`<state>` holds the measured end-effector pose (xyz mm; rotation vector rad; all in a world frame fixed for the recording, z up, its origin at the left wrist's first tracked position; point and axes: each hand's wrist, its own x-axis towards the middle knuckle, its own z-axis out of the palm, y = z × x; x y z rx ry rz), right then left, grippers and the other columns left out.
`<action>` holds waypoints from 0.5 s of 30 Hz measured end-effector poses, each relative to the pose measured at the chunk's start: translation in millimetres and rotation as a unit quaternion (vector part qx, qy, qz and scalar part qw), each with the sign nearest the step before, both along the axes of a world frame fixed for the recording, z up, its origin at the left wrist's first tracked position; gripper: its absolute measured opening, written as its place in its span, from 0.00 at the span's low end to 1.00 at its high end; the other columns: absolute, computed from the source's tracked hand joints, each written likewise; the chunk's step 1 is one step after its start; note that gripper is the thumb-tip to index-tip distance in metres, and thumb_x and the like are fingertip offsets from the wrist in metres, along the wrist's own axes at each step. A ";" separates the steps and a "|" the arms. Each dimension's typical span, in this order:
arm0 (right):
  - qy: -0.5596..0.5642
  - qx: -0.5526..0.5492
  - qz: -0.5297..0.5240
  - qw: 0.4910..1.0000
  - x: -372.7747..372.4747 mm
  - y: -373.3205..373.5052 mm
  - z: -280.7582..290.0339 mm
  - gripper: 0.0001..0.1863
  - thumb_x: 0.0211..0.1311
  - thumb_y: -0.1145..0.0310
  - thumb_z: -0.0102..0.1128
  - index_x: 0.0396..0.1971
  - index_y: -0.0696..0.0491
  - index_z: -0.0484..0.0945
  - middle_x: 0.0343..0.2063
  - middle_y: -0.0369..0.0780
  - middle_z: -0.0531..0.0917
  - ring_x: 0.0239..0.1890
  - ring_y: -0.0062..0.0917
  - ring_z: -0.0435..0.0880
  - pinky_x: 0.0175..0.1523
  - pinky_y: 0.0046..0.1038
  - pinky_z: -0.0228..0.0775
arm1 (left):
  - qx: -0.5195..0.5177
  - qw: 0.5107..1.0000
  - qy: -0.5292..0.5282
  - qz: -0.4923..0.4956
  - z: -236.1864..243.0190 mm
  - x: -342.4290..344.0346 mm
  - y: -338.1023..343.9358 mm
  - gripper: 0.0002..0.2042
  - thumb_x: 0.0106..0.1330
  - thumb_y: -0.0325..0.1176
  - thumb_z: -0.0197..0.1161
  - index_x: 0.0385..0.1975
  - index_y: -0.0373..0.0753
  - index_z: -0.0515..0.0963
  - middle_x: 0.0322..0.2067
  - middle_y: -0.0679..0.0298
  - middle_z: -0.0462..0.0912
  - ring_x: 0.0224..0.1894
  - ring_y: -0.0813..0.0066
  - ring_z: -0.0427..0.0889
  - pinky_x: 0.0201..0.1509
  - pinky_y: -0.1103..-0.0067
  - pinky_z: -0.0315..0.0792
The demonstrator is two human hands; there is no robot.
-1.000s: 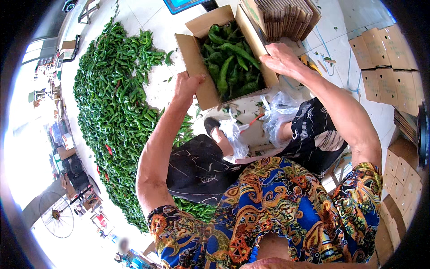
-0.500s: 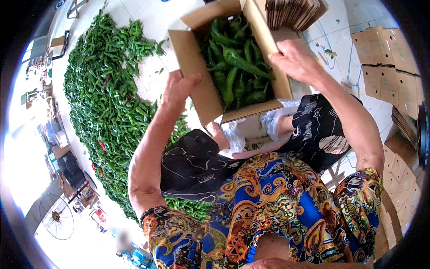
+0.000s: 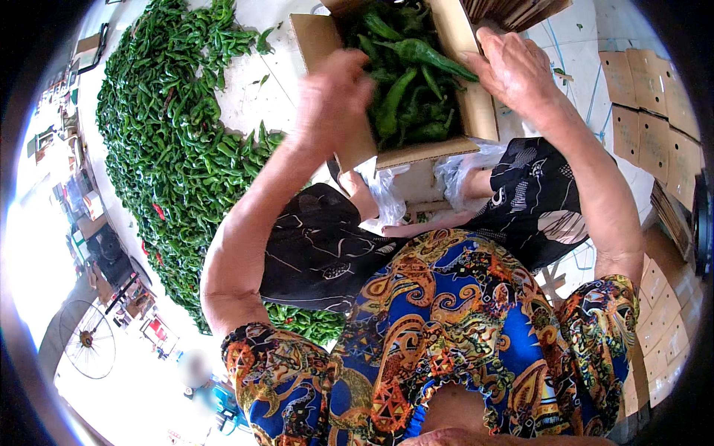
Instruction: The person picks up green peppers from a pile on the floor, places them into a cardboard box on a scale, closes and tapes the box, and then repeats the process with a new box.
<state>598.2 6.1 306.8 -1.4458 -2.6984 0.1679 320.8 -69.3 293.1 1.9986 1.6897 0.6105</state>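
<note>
An open cardboard box stands in front of me between my feet, its flaps folded outward. Long green peppers fill much of it, one lying with its tip at the right wall. My left hand is over the box's left flap, its fingers smeared by motion. At the right wall, my right hand has its thumb and fingers apart, near that pepper's tip, with nothing seen in it.
A large pile of green peppers covers the floor at left, with a few red ones. Flattened cardboard sits beyond the box. Closed cartons are stacked at right. Clear plastic bags wrap my feet. A spoked wheel stands far left.
Both hands have let go of the box's flaps; the left has moved up and inward, the right up and outward. The box appears slightly higher and further right in view.
</note>
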 end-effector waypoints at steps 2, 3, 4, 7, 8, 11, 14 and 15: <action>0.016 0.047 -0.003 0.999 -7.5 -2.9 3.4 0.16 0.63 0.60 0.66 0.37 0.58 0.76 0.25 0.47 0.82 0.29 0.35 0.86 0.34 0.34 0.81 | -0.162 0.977 0.121 -0.073 -12.6 23.8 -11.3 0.18 0.64 0.39 0.66 0.50 0.36 0.76 0.40 0.47 0.84 0.42 0.47 0.84 0.45 0.61 0.78; 0.034 0.090 -0.009 0.995 -11.8 -5.1 4.3 0.16 0.61 0.61 0.68 0.38 0.56 0.75 0.29 0.44 0.82 0.32 0.33 0.86 0.35 0.31 0.82 | -0.139 0.982 0.095 -0.090 -18.1 30.1 -12.2 0.17 0.63 0.38 0.65 0.48 0.36 0.74 0.37 0.45 0.83 0.39 0.44 0.82 0.43 0.58 0.76; 0.041 0.146 0.029 0.988 -18.7 -6.8 3.0 0.16 0.60 0.62 0.69 0.40 0.55 0.75 0.34 0.40 0.80 0.35 0.30 0.85 0.34 0.26 0.83 | -0.118 0.988 0.066 -0.075 -21.4 35.6 -12.9 0.17 0.62 0.38 0.66 0.45 0.35 0.75 0.34 0.45 0.82 0.37 0.42 0.82 0.42 0.58 0.75; 0.114 0.144 0.102 0.978 -35.8 -19.6 -5.4 0.15 0.61 0.64 0.68 0.39 0.57 0.76 0.35 0.41 0.79 0.34 0.28 0.83 0.36 0.26 0.83 | -0.150 0.986 0.041 -0.062 -17.4 38.7 -10.8 0.16 0.60 0.39 0.68 0.39 0.33 0.76 0.29 0.46 0.82 0.33 0.43 0.82 0.40 0.58 0.74; 0.126 0.077 0.106 0.983 -38.9 -21.6 -8.6 0.02 0.61 0.76 0.61 0.33 0.56 0.78 0.28 0.44 0.84 0.34 0.33 0.88 0.36 0.31 0.84 | -0.164 0.984 0.042 -0.059 -11.8 35.6 -7.5 0.16 0.60 0.40 0.69 0.37 0.32 0.77 0.26 0.47 0.81 0.32 0.46 0.83 0.39 0.58 0.74; -0.034 0.033 0.077 0.996 -38.4 -22.2 -16.8 0.03 0.57 0.78 0.61 0.31 0.59 0.78 0.27 0.45 0.84 0.33 0.32 0.87 0.35 0.30 0.84 | -0.169 0.985 -0.006 -0.039 7.5 21.2 -2.9 0.16 0.63 0.41 0.68 0.34 0.32 0.78 0.22 0.54 0.81 0.26 0.61 0.84 0.32 0.65 0.77; -0.006 -0.023 0.099 0.995 -29.2 -18.5 -22.0 0.03 0.51 0.79 0.62 0.27 0.60 0.79 0.27 0.47 0.84 0.32 0.33 0.88 0.35 0.32 0.84 | -0.262 0.952 -0.138 0.076 7.1 9.2 3.5 0.14 0.69 0.40 0.63 0.36 0.32 0.79 0.23 0.60 0.83 0.21 0.78 0.82 0.23 0.79 0.78; 0.030 -0.043 0.127 0.990 -27.9 -16.9 -23.9 0.03 0.50 0.78 0.63 0.26 0.60 0.79 0.27 0.48 0.83 0.32 0.34 0.88 0.35 0.33 0.84 | -0.239 0.957 -0.146 0.081 2.1 7.8 4.0 0.15 0.69 0.40 0.64 0.35 0.31 0.78 0.23 0.59 0.83 0.21 0.77 0.83 0.23 0.78 0.79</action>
